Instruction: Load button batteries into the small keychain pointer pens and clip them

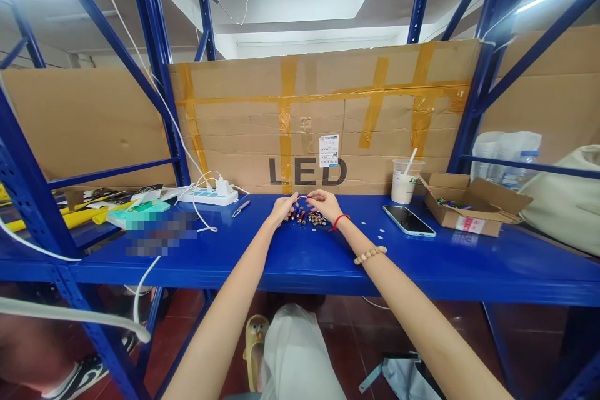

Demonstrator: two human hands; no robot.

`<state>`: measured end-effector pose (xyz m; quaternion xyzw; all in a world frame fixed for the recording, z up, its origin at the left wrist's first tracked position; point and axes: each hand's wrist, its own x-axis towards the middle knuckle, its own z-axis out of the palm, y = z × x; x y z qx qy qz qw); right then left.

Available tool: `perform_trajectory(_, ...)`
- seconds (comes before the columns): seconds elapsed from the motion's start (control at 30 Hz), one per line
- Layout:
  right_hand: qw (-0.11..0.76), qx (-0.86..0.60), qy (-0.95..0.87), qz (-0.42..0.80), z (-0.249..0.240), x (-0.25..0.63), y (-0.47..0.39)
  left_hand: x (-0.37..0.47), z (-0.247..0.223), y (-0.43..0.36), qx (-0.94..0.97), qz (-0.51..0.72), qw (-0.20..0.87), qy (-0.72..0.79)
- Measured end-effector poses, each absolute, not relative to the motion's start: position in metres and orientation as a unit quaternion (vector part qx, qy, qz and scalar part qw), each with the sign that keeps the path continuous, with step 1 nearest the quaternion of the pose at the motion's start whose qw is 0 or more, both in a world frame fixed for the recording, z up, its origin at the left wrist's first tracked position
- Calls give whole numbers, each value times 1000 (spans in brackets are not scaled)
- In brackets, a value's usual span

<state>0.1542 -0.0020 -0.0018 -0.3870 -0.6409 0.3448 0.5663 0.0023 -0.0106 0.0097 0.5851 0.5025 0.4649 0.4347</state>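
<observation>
On the blue metal shelf [225,250], before a cardboard panel [234,125] printed LED, two bare hands come together. The left hand [284,207] and the right hand [325,204] seem to pinch one small purple piece [302,197] between them, their fingertips narrowed at its two ends. Just below lie shiny dark-red tubes [300,217] and, to the right, small gold-coloured pieces [317,219]. To me the step in hand looks like close fingertip work on that single piece; whether it is being joined, turned or parted, I cannot tell. The next move, I judge, calls for a steady grip from both sides, clear of the loose parts underneath. A phone [409,220] and an open cardboard box [444,215] sit well off to the right.
</observation>
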Motion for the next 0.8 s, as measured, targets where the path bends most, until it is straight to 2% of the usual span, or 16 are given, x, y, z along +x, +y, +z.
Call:
perform_trajectory(0.13,542,-393,-659,344,-1,154,-4,3,8,-10,616,454,423,485)
perform_trajectory(0.33,523,-403,-672,335,1,151,-6,1,5,-3,642,481,343,489)
perform_trajectory(0.43,509,-407,-715,252,0,151,-6,0,2,0,660,481,294,498)
perform_trajectory(0.6,430,-441,-786,53,-2,156,-5,-1,1,-1,687,461,218,517)
perform_trajectory(0.8,395,-431,-811,28,-1,155,-7,-1,3,-6,706,432,155,540)
